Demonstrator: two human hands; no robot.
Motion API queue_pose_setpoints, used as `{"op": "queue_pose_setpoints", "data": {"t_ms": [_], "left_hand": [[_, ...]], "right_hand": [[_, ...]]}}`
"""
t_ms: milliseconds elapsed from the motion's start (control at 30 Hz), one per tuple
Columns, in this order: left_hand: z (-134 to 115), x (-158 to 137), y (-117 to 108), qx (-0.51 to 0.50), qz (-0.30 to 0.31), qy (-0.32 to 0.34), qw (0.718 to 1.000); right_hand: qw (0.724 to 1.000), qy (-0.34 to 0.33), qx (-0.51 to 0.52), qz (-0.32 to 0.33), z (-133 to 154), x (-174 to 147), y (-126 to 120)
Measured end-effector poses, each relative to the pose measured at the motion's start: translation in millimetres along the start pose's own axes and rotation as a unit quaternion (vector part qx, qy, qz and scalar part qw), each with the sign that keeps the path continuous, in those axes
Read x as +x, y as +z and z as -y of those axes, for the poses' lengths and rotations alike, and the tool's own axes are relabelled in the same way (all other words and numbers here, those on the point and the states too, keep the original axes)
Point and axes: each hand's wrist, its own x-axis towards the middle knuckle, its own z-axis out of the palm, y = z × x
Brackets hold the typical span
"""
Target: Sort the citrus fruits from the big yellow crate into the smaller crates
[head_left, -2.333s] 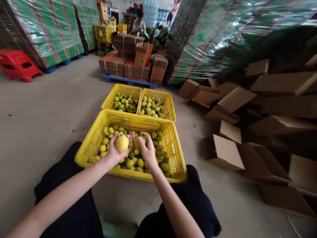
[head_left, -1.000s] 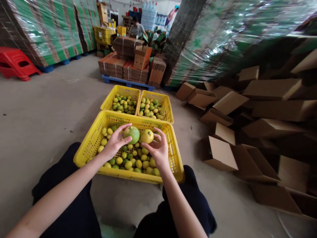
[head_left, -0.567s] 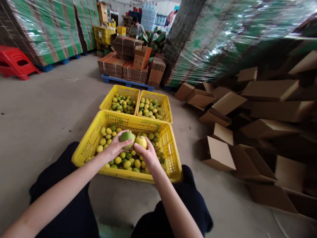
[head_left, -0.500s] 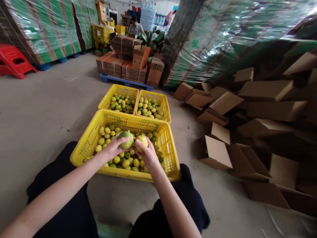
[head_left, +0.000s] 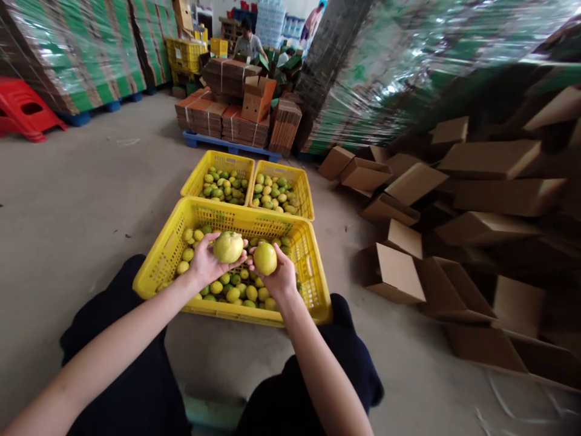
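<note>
My left hand (head_left: pixel 206 265) is closed around the underside of a large yellow-green lemon (head_left: pixel 228 247), its palm turned up. Beside it, my right hand (head_left: pixel 282 275) grips a smaller, rounder yellow lemon (head_left: pixel 265 259). The fingertips of both hands are close together over the near yellow crate (head_left: pixel 154 257). Inside that crate lie many yellow and green lemons (head_left: pixel 233 294), partly hidden by my hands and forearms.
Two more yellow crates, left (head_left: pixel 193 175) and right (head_left: pixel 305 192), hold lemons behind the near one. Cardboard boxes (head_left: pixel 399 272) lie heaped at right. Beyond are flattened cartons (head_left: pixel 245 128) on a blue pallet (head_left: pixel 231 147), a person (head_left: pixel 249 47) and a red stool (head_left: pixel 28 109).
Both lemons have been turned in my hands. The left one now shows a paler yellow side, and the hands have opened outward a little, with the palms more upward.
</note>
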Motion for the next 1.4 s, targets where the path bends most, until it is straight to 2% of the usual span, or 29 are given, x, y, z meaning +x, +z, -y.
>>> {"op": "queue_pose_setpoints", "data": {"t_ms": [100, 233, 300, 400, 500, 567, 667, 733, 867, 967, 1067, 1233, 1400], "left_hand": [[0, 0, -1, 0.015, 0.013, -0.022, 1.000], [1, 0, 1, 0.027, 0.011, -0.034, 0.999], [0, 1, 3, 0.014, -0.022, -0.016, 1.000], [-11, 2, 6, -0.012, -0.103, 0.027, 0.994], [-31, 2, 5, -0.065, -0.174, 0.059, 0.981], [-49, 0, 4, -0.101, -0.200, 0.066, 0.972], [-71, -3, 1, -0.112, -0.207, 0.070, 0.969], [-78, -6, -1, -0.110, -0.201, 0.065, 0.971], [-79, -11, -6, -0.131, -0.186, 0.028, 0.973], [-75, -14, -9, -0.141, -0.194, 0.014, 0.971], [-74, -15, -10, -0.131, -0.200, 0.020, 0.971], [-72, -12, -10, -0.115, -0.196, 0.024, 0.973], [-57, -2, -22, -0.065, -0.178, 0.050, 0.981]], "right_hand": [[0.999, 0.006, 0.043, -0.010, -2, 1, -2], [0.998, 0.018, 0.049, 0.021, 0, -3, 1], [0.999, 0.005, 0.036, 0.024, 1, -3, 3], [1.000, -0.006, 0.009, 0.009, -7, 5, 0], [0.991, 0.091, -0.076, -0.057, -35, 14, -9], [0.965, 0.190, -0.144, -0.109, -59, 19, -13], [0.951, 0.220, -0.186, -0.115, -79, 34, -7], [0.953, 0.203, -0.200, -0.104, -69, 55, 10], [0.973, 0.097, -0.199, -0.067, -14, 108, 64], [0.976, 0.028, -0.211, -0.048, 13, 123, 85], [0.965, 0.028, -0.259, -0.026, 7, 100, 70], [0.926, 0.101, -0.364, 0.012, -17, 40, 18], [0.889, 0.112, -0.441, 0.048, -18, 9, -11]]}}
